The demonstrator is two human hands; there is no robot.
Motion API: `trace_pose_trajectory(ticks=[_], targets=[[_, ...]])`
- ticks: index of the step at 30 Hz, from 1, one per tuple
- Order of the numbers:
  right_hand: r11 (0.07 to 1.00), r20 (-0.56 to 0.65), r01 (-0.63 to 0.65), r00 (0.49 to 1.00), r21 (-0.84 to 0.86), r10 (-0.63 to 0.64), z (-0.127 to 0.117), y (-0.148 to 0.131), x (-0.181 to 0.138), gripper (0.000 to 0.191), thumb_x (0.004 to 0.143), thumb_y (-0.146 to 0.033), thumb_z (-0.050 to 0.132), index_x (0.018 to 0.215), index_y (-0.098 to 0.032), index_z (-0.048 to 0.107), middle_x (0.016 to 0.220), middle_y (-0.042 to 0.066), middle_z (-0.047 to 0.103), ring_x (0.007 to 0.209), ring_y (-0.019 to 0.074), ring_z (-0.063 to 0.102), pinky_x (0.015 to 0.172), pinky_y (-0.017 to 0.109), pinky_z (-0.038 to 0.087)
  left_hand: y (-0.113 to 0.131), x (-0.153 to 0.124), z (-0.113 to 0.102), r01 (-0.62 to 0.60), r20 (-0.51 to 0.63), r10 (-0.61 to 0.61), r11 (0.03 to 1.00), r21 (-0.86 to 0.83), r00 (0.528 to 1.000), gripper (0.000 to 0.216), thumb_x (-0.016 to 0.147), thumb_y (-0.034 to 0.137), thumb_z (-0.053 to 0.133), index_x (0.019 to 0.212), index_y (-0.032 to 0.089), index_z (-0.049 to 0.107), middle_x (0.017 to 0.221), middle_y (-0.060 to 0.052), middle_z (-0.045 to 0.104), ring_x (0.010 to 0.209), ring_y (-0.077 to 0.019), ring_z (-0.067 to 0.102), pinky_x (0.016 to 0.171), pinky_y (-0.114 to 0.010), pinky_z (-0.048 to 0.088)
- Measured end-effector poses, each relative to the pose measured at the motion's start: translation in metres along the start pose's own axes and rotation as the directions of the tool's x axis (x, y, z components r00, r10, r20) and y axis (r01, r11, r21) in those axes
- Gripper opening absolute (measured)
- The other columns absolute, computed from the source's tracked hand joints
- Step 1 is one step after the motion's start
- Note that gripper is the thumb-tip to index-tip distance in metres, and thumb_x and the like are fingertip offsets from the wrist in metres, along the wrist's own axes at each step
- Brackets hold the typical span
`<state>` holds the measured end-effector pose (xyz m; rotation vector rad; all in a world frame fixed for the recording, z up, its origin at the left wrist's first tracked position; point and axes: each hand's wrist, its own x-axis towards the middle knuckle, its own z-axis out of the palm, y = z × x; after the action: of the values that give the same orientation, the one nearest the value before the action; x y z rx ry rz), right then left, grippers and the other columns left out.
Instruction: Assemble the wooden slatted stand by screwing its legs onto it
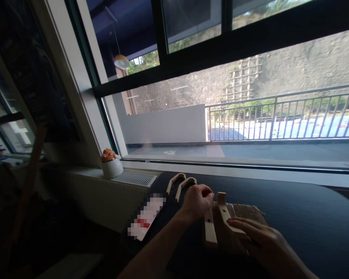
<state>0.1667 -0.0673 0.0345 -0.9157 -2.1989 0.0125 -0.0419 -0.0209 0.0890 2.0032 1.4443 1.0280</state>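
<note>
A small wooden model [235,226] of flat plywood pieces rests on the dark table [308,217]. My right hand [260,240] lies over its right side, fingers wrapped along a curved wooden strip. My left hand [197,201] is closed in a pinch at the top of an upright wooden slat [209,230] on the model's left side; something small and red shows at the fingertips. Two loose curved wooden pieces [180,184] lie on the table just beyond my left hand.
A white card with a red mark [147,217] lies at the table's left edge. A white pot with an orange lid [110,164] stands on the window sill beside a vent grille [135,179]. A large window runs behind the table.
</note>
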Motion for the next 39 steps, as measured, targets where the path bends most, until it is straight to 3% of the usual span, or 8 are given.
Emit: trace_pose_trajectory(ticks=[11,15,28,33,39], targets=[[1.000,0.200,0.018,0.980,-0.023,-0.013,0.001,-0.027,0.005,0.039,0.079,-0.005,0.044,0.109,-0.022,0.063,0.111,0.004,0.066,0.099,0.0172,0.063,0.081,0.026,0.053,0.002,-0.004,0.016,-0.071,0.111,0.050,0.979,0.190,0.993,0.025,0.080,0.034,0.052,0.090,0.022,0.072,0.086,-0.002,0.072,0.077,-0.0171,0.064,0.066,-0.025,0.045],[1.000,0.201,0.006,0.980,-0.019,-0.002,0.002,-0.027,0.006,0.037,0.080,-0.005,0.044,0.106,-0.022,0.063,0.111,0.004,0.066,0.100,0.0172,0.063,0.082,0.026,0.052,0.002,-0.007,0.019,-0.104,0.108,0.077,0.955,0.277,0.991,0.024,0.081,0.034,0.052,0.086,0.022,0.073,0.083,-0.002,0.072,0.075,-0.0169,0.064,0.068,-0.026,0.043],[0.999,0.208,-0.033,0.978,0.041,0.024,0.000,-0.029,0.007,0.034,0.080,-0.005,0.044,0.100,-0.023,0.064,0.105,0.002,0.068,0.091,0.0153,0.065,0.081,0.024,0.050,-0.002,-0.006,0.026,-0.157,0.169,0.102,0.921,0.356,0.980,0.024,0.082,0.033,0.052,0.087,0.021,0.072,0.083,-0.003,0.071,0.076,-0.0166,0.063,0.069,-0.026,0.043],[0.998,0.200,-0.045,0.979,0.044,0.035,-0.002,-0.031,0.006,0.036,0.078,-0.004,0.044,0.103,-0.022,0.063,0.109,0.003,0.066,0.097,0.0163,0.063,0.084,0.025,0.049,-0.003,-0.009,0.027,-0.201,0.174,0.144,0.904,0.377,0.974,0.023,0.084,0.031,0.050,0.085,0.021,0.071,0.083,-0.002,0.071,0.077,-0.0166,0.063,0.070,-0.026,0.043],[0.999,0.179,0.012,0.984,0.047,-0.020,-0.002,-0.030,0.007,0.035,0.079,-0.004,0.043,0.104,-0.021,0.062,0.108,0.005,0.067,0.095,0.0168,0.063,0.081,0.026,0.051,-0.001,-0.009,0.025,-0.215,0.151,0.170,0.903,0.371,0.974,0.023,0.085,0.030,0.049,0.085,0.021,0.071,0.084,-0.003,0.071,0.079,-0.0172,0.062,0.072,-0.027,0.043]])
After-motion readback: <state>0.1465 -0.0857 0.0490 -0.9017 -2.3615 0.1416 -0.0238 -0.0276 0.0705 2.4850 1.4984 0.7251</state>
